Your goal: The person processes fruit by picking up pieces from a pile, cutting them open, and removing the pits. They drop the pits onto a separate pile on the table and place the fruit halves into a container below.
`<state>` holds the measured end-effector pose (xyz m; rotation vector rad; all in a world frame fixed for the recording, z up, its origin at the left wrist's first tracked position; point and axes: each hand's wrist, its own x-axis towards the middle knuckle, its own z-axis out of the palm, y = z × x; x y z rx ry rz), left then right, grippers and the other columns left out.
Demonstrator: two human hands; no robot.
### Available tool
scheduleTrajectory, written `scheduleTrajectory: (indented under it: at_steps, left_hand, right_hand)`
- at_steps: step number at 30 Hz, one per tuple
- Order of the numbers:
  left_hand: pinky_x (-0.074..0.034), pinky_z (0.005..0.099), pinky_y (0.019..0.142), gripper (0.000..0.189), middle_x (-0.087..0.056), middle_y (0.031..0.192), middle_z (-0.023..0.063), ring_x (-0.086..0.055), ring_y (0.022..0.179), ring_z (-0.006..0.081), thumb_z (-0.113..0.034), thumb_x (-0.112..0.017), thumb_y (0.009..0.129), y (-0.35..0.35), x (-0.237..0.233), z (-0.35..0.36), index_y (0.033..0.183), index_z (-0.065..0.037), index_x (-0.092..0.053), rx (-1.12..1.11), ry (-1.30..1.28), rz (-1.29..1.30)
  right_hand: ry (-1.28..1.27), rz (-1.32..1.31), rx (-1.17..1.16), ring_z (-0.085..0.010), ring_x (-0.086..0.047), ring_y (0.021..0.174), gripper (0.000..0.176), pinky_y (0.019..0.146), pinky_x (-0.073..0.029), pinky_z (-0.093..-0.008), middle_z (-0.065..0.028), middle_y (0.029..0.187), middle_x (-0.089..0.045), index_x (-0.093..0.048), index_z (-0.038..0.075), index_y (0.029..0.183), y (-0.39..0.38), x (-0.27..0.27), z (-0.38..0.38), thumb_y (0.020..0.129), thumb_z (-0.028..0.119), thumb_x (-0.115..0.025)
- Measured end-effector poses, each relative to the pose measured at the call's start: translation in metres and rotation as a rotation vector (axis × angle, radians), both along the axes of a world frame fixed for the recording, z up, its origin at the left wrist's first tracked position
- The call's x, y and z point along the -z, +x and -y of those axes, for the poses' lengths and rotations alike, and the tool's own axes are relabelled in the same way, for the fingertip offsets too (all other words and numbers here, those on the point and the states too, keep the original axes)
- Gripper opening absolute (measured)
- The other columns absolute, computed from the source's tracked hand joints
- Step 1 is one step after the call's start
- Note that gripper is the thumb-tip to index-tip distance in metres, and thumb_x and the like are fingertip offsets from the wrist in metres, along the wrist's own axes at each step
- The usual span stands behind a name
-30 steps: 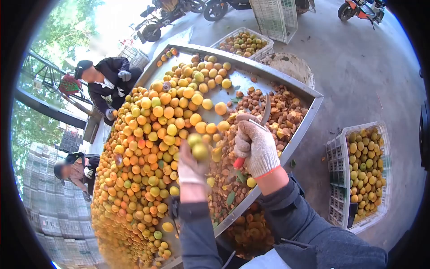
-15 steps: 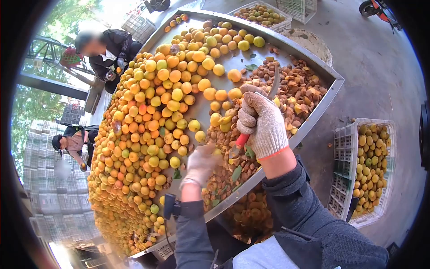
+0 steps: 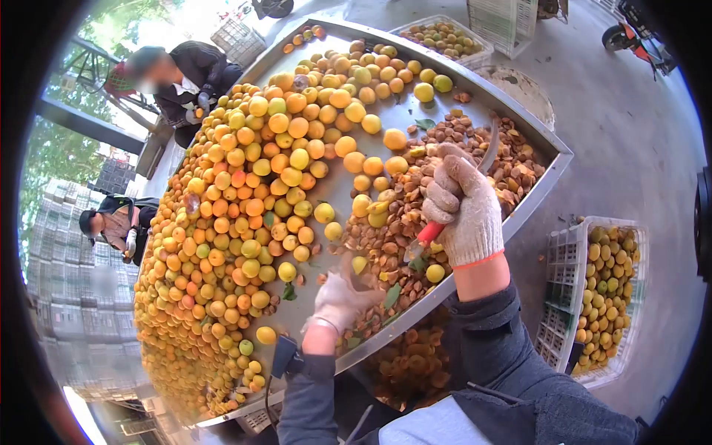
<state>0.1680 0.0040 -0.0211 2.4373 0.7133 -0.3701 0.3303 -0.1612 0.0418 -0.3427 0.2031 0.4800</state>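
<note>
My right hand [image 3: 467, 204], in a knitted glove, is closed round a knife with a red handle [image 3: 430, 233] and a curved blade [image 3: 490, 148] that points up and away. It hovers over a heap of brown apricot pits [image 3: 404, 215]. My left hand [image 3: 340, 300], in a pale glove, is low over the near part of the pits, its thumb and fingers apart; the fingertips are blurred. A yellow apricot [image 3: 359, 265] lies just beyond it, and another yellow apricot [image 3: 435, 273] sits below my right hand. A large pile of whole apricots [image 3: 245, 200] covers the table's left side.
The metal table [image 3: 552, 152] has a raised rim. On the floor at right stands a white crate [image 3: 578, 297] of fruit; another full crate [image 3: 486, 50] stands beyond the table. Below the near rim is a container of orange fruit pieces [image 3: 415, 363]. Two people work along the left side.
My left hand has moved down and its fingers have spread from a curled shape. My right hand has shifted slightly right with the knife. A yellow apricot now shows below my right hand.
</note>
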Motion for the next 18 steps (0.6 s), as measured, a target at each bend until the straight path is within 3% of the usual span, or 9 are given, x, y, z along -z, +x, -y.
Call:
scheduleTrajectory:
  at_steps: [5,8,9,11,12,13,16,18]
  left_hand:
    - [-0.042,0.0385,0.099,0.114,-0.034,0.139,0.0309,-0.047,0.121,0.0420,-0.039,-0.079,0.064,0.055,0.004,0.061,0.146,0.002,-0.013,0.065,0.019,0.042]
    - [-0.043,0.0429,0.096,0.085,-0.037,0.132,0.0355,-0.047,0.117,0.0455,-0.031,-0.069,0.073,0.093,0.011,0.071,0.138,0.002,-0.026,0.017,-0.086,0.028]
    - [-0.045,0.0437,0.093,0.073,-0.039,0.130,0.0327,-0.049,0.114,0.0451,-0.028,-0.068,0.074,0.099,0.027,0.073,0.132,0.001,-0.035,0.035,-0.046,0.197]
    - [-0.050,0.0417,0.089,0.095,-0.043,0.125,0.0249,-0.056,0.109,0.0399,-0.033,-0.080,0.065,0.138,0.068,0.068,0.140,-0.006,-0.029,0.175,-0.021,0.086]
    - [-0.049,0.0422,0.090,0.087,-0.044,0.126,0.0262,-0.054,0.113,0.0401,-0.031,-0.076,0.068,0.169,0.109,0.075,0.139,-0.006,-0.032,0.072,-0.038,0.072]
    - [-0.048,0.0434,0.092,0.083,-0.043,0.128,0.0279,-0.052,0.116,0.0402,-0.032,-0.072,0.071,0.180,0.081,0.085,0.140,-0.009,-0.033,-0.002,-0.119,0.169]
    - [-0.047,0.0437,0.094,0.082,-0.042,0.130,0.0277,-0.052,0.117,0.0389,-0.035,-0.071,0.072,0.189,0.082,0.088,0.142,-0.013,-0.033,0.069,-0.198,0.319]
    - [-0.047,0.0421,0.093,0.084,-0.044,0.131,0.0242,-0.054,0.115,0.0362,-0.040,-0.072,0.070,0.167,0.009,0.078,0.142,-0.017,-0.035,0.284,-0.032,0.041]
  right_hand:
    - [0.075,0.071,-0.001,-0.0069,-0.031,0.047,0.016,0.041,-0.026,-0.0217,0.0036,0.063,-0.036,-0.055,0.008,0.108,0.005,0.018,0.019,0.093,0.010,-0.050]
    - [0.093,0.071,0.000,-0.0070,-0.031,0.047,0.016,0.040,-0.026,-0.0215,0.0035,0.063,-0.036,-0.055,0.008,0.108,0.006,0.016,0.027,0.092,0.010,-0.050]
    - [0.107,0.060,0.004,-0.0071,-0.031,0.047,0.016,0.040,-0.026,-0.0215,0.0035,0.063,-0.036,-0.055,0.008,0.108,0.006,0.013,0.028,0.092,0.010,-0.050]
    - [0.078,0.053,0.028,-0.0072,-0.031,0.046,0.016,0.039,-0.026,-0.0214,0.0033,0.063,-0.035,-0.056,0.008,0.108,0.007,0.012,0.027,0.092,0.009,-0.051]
    - [0.100,0.058,0.019,-0.0073,-0.032,0.046,0.016,0.039,-0.026,-0.0213,0.0032,0.063,-0.035,-0.056,0.008,0.108,0.009,0.015,0.026,0.092,0.009,-0.051]
    - [0.120,0.060,0.012,-0.0073,-0.032,0.047,0.016,0.039,-0.026,-0.0212,0.0030,0.063,-0.035,-0.055,0.008,0.108,0.009,0.016,0.026,0.092,0.009,-0.051]
    - [0.106,0.058,0.009,-0.0074,-0.033,0.047,0.017,0.039,-0.027,-0.0212,0.0026,0.064,-0.036,-0.055,0.007,0.108,0.013,0.014,0.030,0.092,0.009,-0.051]
    - [0.102,0.062,0.029,-0.0078,-0.032,0.047,0.018,0.039,-0.026,-0.0215,0.0024,0.064,-0.035,-0.054,0.007,0.109,0.015,0.014,0.033,0.092,0.009,-0.050]
